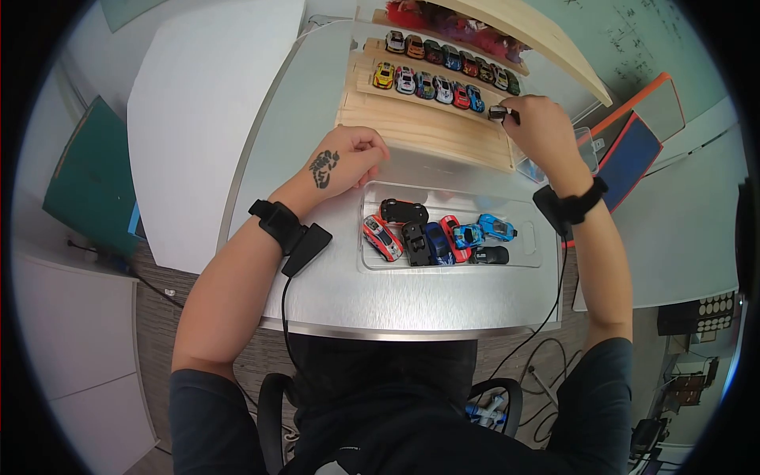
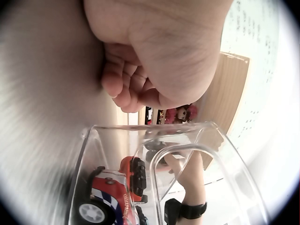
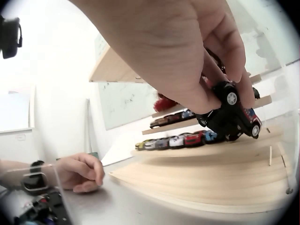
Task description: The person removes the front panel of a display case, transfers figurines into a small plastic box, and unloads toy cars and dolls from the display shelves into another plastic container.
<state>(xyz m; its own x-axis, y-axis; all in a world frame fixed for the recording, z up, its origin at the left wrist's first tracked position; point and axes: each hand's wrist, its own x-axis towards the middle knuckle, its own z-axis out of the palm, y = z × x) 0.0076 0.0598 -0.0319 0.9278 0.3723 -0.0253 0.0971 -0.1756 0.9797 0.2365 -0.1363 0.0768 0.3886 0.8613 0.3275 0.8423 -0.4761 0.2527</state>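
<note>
My right hand [image 1: 542, 131] pinches a small toy car [image 1: 498, 113] at the right end of the wooden rack's lower row. In the right wrist view the toy car [image 3: 234, 117] is tilted, its black underside and wheels showing, with fingers and thumb around its body. A row of toy cars [image 1: 424, 85] stands on that step, the nearest a blue one [image 1: 475, 98]. My left hand [image 1: 344, 162] rests on the table with loosely curled fingers and holds nothing. It lies close to a clear plastic tray [image 1: 532, 255] with several toy cars, including a red and white one [image 1: 383, 239].
The wooden rack [image 1: 419, 133] carries a second row of cars [image 1: 451, 58] higher up. A wooden board [image 1: 546, 47] juts out above it. To the right are a small clear box [image 1: 586, 146] and orange-edged panels [image 1: 633, 154]. Cables hang from both wrist cameras.
</note>
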